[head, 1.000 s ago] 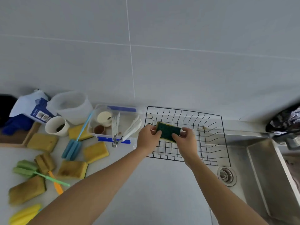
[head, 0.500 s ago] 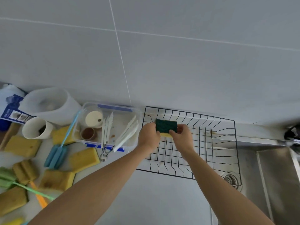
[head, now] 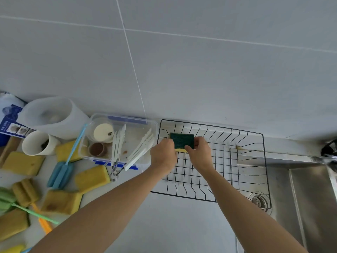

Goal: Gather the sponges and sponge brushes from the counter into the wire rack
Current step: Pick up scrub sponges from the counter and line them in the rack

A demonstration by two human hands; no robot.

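Holding one green-topped sponge (head: 182, 141) between them, the left hand (head: 163, 155) and right hand (head: 200, 154) each keep a closed grip on one end, left of frame centre. Sponge sits over the upper left corner of the wire rack (head: 242, 161), tilted, dark scouring face toward the camera, yellow foam showing along its lower edge; whether it touches the wires cannot be told.

Count, left side of the bench (head: 164, 225):
- loose yellow sponges, at least six in view, some cut by the frame edge; nearest the rack is one (head: 92, 178) just below the clear box.
- sponge brushes: one blue (head: 61, 173), one green (head: 7, 200), one with an orange handle (head: 43, 224).
- one clear plastic box (head: 120, 141) with blue clips, holding two pairs of white tongs (head: 140, 150) and two small cups.
- one white cup (head: 37, 143), one white tub behind it.

Blue-and-white packet (head: 11, 117) at the far left edge: print too small to read.

Sink drain (head: 259, 200) shows through the rack's lower right corner.
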